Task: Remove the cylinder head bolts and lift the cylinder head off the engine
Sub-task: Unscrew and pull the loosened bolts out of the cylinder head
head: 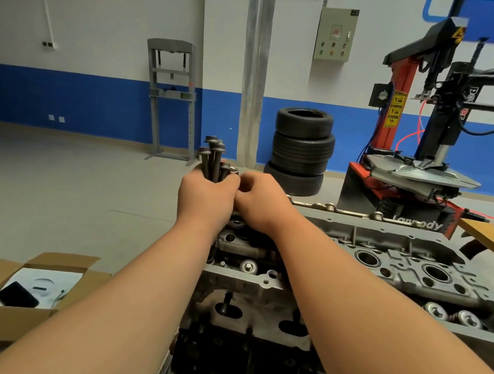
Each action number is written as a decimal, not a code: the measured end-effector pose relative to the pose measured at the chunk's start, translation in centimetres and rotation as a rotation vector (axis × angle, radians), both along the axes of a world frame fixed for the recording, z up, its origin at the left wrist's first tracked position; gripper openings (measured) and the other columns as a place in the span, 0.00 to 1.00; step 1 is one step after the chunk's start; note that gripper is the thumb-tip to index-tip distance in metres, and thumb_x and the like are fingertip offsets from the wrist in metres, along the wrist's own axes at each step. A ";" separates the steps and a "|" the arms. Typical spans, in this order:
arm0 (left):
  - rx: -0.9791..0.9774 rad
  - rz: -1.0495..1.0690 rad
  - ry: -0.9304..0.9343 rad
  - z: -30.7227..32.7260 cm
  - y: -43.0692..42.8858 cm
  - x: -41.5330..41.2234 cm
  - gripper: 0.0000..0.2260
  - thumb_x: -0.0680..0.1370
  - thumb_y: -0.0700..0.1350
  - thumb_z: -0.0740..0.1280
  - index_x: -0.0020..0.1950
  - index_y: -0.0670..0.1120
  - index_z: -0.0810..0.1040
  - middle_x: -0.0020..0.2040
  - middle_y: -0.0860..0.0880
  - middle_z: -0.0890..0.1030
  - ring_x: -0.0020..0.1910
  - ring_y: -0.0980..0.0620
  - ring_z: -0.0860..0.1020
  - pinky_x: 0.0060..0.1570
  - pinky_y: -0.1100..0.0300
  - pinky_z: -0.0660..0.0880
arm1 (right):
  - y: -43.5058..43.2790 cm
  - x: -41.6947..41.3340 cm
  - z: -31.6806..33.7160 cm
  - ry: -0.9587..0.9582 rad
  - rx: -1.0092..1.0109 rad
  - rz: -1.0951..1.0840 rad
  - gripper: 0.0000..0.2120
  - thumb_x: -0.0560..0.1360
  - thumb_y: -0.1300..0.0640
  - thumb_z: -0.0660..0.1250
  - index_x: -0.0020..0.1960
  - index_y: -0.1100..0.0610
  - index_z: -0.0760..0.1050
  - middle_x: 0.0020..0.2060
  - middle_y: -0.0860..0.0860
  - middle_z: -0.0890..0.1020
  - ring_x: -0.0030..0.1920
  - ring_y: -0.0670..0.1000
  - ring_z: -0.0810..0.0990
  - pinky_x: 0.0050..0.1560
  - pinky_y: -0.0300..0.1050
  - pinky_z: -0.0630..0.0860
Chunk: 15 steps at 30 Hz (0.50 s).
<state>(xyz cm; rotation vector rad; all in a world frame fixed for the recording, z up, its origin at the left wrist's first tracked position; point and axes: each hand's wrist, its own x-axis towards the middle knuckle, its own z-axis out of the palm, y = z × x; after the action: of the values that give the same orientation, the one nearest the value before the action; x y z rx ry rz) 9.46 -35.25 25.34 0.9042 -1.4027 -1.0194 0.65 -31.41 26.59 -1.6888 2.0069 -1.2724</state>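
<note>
The grey aluminium cylinder head [390, 262] sits on the dark engine block [239, 365] below me, running from centre to right. My left hand [205, 194] is closed around a bundle of several long dark head bolts [212, 158], held upright with their flanged heads on top, above the head's far left end. My right hand [258, 201] is pressed against the left one, fingers curled at the bundle; what they pinch is hidden. Both forearms cross over the head's left part and hide it.
An open cardboard box [15, 293] with papers and a black item lies at the lower left. Behind stand stacked tyres [301, 150], a red-and-black tyre changer [421, 138], a grey shop press [171, 96] and a wooden tabletop edge [493, 240] at the right.
</note>
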 end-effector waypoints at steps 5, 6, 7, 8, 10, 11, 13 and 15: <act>-0.004 0.125 -0.008 0.4 -0.2 -0.2 0.11 0.69 0.48 0.76 0.41 0.50 0.74 0.36 0.54 0.78 0.36 0.58 0.76 0.29 0.65 0.67 | -0.5 0.3 -0.2 0.068 0.116 -0.072 0.04 0.73 0.60 0.65 0.39 0.58 0.72 0.33 0.53 0.76 0.34 0.50 0.73 0.36 0.44 0.71; -0.002 0.128 -0.007 0.4 -0.1 -0.1 0.12 0.68 0.49 0.77 0.40 0.51 0.73 0.36 0.54 0.78 0.35 0.58 0.76 0.29 0.65 0.67 | -0.7 0.5 -0.1 0.086 0.133 -0.088 0.08 0.73 0.62 0.64 0.36 0.58 0.70 0.32 0.53 0.75 0.32 0.50 0.72 0.34 0.44 0.70; 0.000 0.116 -0.004 0.3 -0.1 -0.1 0.13 0.67 0.49 0.77 0.39 0.51 0.73 0.36 0.54 0.78 0.35 0.58 0.77 0.29 0.64 0.68 | -0.7 0.5 -0.1 0.094 0.143 -0.096 0.10 0.74 0.62 0.64 0.34 0.57 0.69 0.31 0.52 0.74 0.32 0.50 0.71 0.32 0.42 0.69; 0.008 0.092 0.005 0.3 -0.2 -0.1 0.13 0.67 0.49 0.77 0.39 0.52 0.73 0.37 0.53 0.79 0.36 0.56 0.78 0.31 0.63 0.70 | -0.7 0.6 -0.1 0.101 0.140 -0.096 0.10 0.74 0.61 0.64 0.35 0.56 0.69 0.31 0.52 0.74 0.32 0.50 0.72 0.32 0.42 0.69; 0.043 0.013 0.051 0.1 -0.4 0.1 0.11 0.67 0.48 0.77 0.40 0.51 0.75 0.38 0.50 0.81 0.36 0.52 0.79 0.35 0.59 0.74 | -0.5 0.6 0.0 0.111 0.127 -0.073 0.06 0.74 0.60 0.65 0.39 0.57 0.74 0.33 0.53 0.77 0.34 0.51 0.75 0.34 0.43 0.72; 0.061 -0.031 0.073 0.0 -0.5 0.2 0.10 0.68 0.47 0.76 0.42 0.52 0.77 0.39 0.49 0.82 0.36 0.51 0.78 0.35 0.58 0.74 | -0.4 0.6 0.0 0.114 0.123 -0.061 0.04 0.74 0.60 0.65 0.41 0.58 0.75 0.35 0.54 0.79 0.37 0.53 0.78 0.37 0.45 0.75; 0.088 -0.104 0.090 -0.1 -0.6 0.4 0.08 0.69 0.45 0.75 0.44 0.52 0.78 0.41 0.48 0.82 0.34 0.51 0.77 0.31 0.60 0.72 | -0.2 0.7 0.0 0.124 0.116 -0.050 0.03 0.74 0.61 0.65 0.43 0.59 0.77 0.39 0.56 0.81 0.40 0.55 0.80 0.43 0.50 0.79; 0.096 -0.123 0.067 -0.3 -0.7 0.3 0.07 0.70 0.44 0.74 0.46 0.52 0.80 0.41 0.47 0.82 0.33 0.51 0.76 0.27 0.62 0.71 | -0.2 0.7 0.0 0.123 0.109 -0.050 0.04 0.74 0.62 0.65 0.45 0.60 0.78 0.40 0.57 0.82 0.42 0.56 0.80 0.45 0.51 0.79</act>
<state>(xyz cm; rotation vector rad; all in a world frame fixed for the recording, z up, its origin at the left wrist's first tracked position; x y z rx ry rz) 9.81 -35.93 25.07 0.8530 -1.3758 -1.2079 1.31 -31.60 26.63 -1.7144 2.1592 -1.0765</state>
